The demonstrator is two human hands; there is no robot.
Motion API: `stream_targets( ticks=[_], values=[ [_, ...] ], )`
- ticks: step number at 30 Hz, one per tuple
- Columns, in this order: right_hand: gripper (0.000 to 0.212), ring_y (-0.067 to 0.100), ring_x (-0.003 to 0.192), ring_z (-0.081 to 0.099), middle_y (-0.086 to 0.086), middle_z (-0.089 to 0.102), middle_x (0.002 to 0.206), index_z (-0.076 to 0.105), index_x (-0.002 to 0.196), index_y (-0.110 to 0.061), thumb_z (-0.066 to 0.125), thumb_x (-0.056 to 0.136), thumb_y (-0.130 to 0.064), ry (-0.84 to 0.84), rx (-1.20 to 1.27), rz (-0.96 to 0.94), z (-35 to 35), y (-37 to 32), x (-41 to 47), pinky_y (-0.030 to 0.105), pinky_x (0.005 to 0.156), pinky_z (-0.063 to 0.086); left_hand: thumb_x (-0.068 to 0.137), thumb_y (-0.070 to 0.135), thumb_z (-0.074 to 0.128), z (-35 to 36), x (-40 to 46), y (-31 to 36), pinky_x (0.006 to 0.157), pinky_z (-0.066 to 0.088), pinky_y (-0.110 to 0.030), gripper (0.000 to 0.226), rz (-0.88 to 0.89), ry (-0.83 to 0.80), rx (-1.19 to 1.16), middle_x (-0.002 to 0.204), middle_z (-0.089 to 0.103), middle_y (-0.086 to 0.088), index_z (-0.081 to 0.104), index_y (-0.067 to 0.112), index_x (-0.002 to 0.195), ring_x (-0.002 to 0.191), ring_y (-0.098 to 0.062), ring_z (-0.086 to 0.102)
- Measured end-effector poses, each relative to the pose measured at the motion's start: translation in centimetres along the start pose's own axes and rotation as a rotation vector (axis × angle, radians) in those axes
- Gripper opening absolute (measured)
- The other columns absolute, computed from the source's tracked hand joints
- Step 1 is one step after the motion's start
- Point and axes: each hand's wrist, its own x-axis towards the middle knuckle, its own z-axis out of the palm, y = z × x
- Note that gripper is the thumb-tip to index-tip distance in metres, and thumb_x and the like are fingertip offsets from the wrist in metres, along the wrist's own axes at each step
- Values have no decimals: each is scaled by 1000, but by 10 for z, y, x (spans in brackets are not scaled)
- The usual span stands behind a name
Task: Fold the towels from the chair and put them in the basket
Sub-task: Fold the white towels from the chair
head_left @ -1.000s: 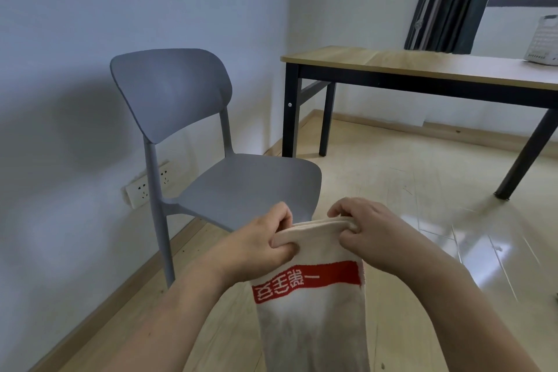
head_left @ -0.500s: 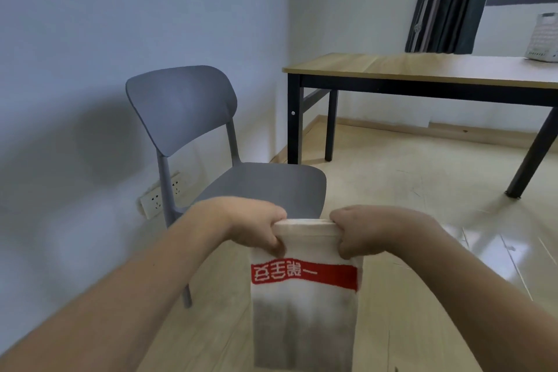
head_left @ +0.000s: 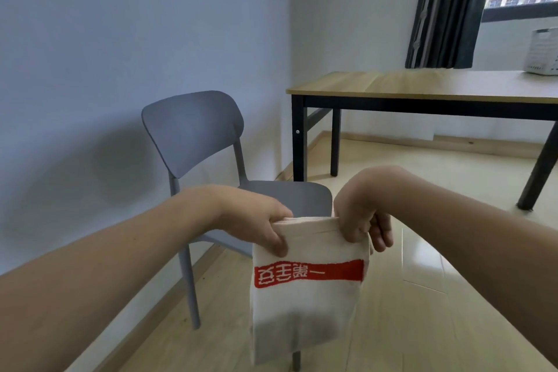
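Before grey chair (head_left: 211, 142), left hand (head_left: 256, 220) and right hand (head_left: 359, 214) pinch towel (head_left: 305, 287) top corners.

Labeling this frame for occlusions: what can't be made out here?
- Basket: head view, cut off by the right edge; contents not visible.
- Chair seat front: hidden behind the hands and towel.
- Towel's lower edge: blurred.
- Left hand and right hand fingertips: tucked behind the towel.

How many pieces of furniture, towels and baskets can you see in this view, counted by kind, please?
Chairs: 1, the grey chair
Tables: 1, the wooden table
Towels: 1, the white towel with a red band, hanging in the grip of the left hand and right hand
Baskets: 1, the white basket on the table
Total: 4
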Motion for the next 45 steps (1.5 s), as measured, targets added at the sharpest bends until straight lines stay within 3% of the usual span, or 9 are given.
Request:
stream_targets(
  ticks=[4,8,11,17,21,27,30,37,45],
  values=[
    [14,14,52,55,7,63,74,59,89,-2,46,89,-8,11,104,2,-12,-5,-10,24,51,49,92,34,60,-15,13,-12,86,47,-24,23,-152,14,81,104,68,9,65,25,112,93,-7,63],
    [22,13,54,47,2,50,66,50,74,-8,43,94,-15,640,78,-103,-40,-4,-13,23,49,42,91,36,47,-51,28,-33,57,44,-26,22,-323,517,564,84,67,4,65,23,89,76,-16,62],
    [20,20,64,56,2,54,70,56,81,-9,42,94,-14,1119,75,-123,-62,2,-8,31,60,49,90,24,43,-82,21,-39,53,39,-27,9,-297,884,652,77,60,0,50,20,91,66,-20,57],
    [14,29,63,59,6,59,75,51,93,-11,41,95,-20,1490,38,-164,-64,5,3,33,56,47,91,18,44,-103,4,-43,55,37,-29,14,-296,1071,789,81,59,-2,57,16,98,71,-22,53],
    [14,28,67,62,5,61,80,54,96,-11,41,94,-16,1331,-20,-156,-30,1,33,33,60,52,94,23,45,-60,21,-53,65,36,-31,20,-303,892,794,102,58,-5,63,17,102,93,-25,54],
    [28,21,73,63,12,66,99,60,114,-5,57,89,-18,343,53,-125,63,-28,85,30,70,51,90,24,56,66,65,-80,73,48,-31,19,-235,139,405,95,65,-3,66,18,104,84,-20,60],
    [43,26,86,68,12,68,108,54,126,-5,62,89,-24,99,108,-100,79,-29,99,35,77,54,87,27,61,88,75,-82,71,45,-28,18,-248,-26,213,94,61,1,64,18,103,83,-18,56],
    [44,21,107,58,6,60,126,47,135,-13,53,94,-30,73,400,-188,39,-2,118,39,96,49,87,27,65,50,87,-122,99,48,-33,22,-82,97,-457,106,71,3,63,19,107,100,-11,67],
    [22,21,94,65,9,64,104,50,115,-13,47,97,-25,435,991,-225,-6,-15,182,37,87,55,95,17,56,31,161,-151,78,59,-48,28,-226,542,-1285,107,65,-17,42,16,119,89,-33,71]
  ],
)
